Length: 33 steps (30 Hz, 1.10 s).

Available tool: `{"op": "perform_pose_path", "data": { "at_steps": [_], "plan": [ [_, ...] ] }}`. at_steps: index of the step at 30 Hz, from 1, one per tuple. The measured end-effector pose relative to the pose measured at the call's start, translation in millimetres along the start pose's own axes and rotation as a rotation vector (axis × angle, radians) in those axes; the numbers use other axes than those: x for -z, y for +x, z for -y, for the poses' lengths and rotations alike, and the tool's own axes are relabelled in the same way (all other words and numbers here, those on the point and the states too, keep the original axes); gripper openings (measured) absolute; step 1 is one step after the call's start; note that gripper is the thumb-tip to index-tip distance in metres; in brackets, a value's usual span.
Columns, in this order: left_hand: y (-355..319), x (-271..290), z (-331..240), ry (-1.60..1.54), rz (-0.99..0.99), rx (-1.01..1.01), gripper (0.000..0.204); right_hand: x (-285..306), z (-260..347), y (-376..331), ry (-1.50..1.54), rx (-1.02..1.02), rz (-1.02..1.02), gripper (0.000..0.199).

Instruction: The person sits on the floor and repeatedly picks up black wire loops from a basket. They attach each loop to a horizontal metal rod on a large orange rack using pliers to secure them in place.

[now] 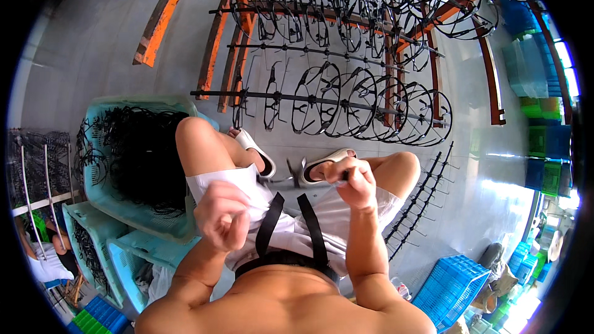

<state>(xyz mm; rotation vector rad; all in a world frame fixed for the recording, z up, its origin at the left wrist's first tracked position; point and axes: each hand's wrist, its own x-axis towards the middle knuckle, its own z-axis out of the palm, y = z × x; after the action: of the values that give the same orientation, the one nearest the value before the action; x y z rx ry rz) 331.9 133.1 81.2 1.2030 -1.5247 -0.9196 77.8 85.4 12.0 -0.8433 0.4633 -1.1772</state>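
Seated over the floor with right hand (354, 180) clamped on a thin dark rod (296, 180) at knee height, left hand (224, 215) fisted near the lap, bin (108, 198) of black parts beside the left knee within reach, rack (346, 105) ahead.

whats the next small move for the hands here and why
Probably lift the right hand toward the rod rack ahead. It pinches a thin dark piece over the knees, while the left hand is closed near the lap; similar black frames already hang there.
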Motion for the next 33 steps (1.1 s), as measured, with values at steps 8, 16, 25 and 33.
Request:
{"op": "perform_pose_path", "data": {
  "at_steps": [8,16,25,33],
  "plan": [
    [10.0,3.5,15.6,-0.737,0.911,0.482,0.030,-16.0,23.0,22.1,-0.577,0.053,-0.189,0.029],
    [25.0,-19.7,19.4,0.123,0.382,-0.311,0.025,-106.8,-6.6,-1.0,-0.338,-0.061,-0.380,0.033],
    [85.1,-5.2,96.9,0.578,-0.024,-0.013,0.026,-60.1,-31.7,91.1,-0.457,0.017,-0.581,0.021],
    [79.0,-2.9,108.1,0.523,0.018,0.008,0.010,-31.6,-85.3,137.2,-0.385,-0.138,-0.682,0.029]
  ]
}}
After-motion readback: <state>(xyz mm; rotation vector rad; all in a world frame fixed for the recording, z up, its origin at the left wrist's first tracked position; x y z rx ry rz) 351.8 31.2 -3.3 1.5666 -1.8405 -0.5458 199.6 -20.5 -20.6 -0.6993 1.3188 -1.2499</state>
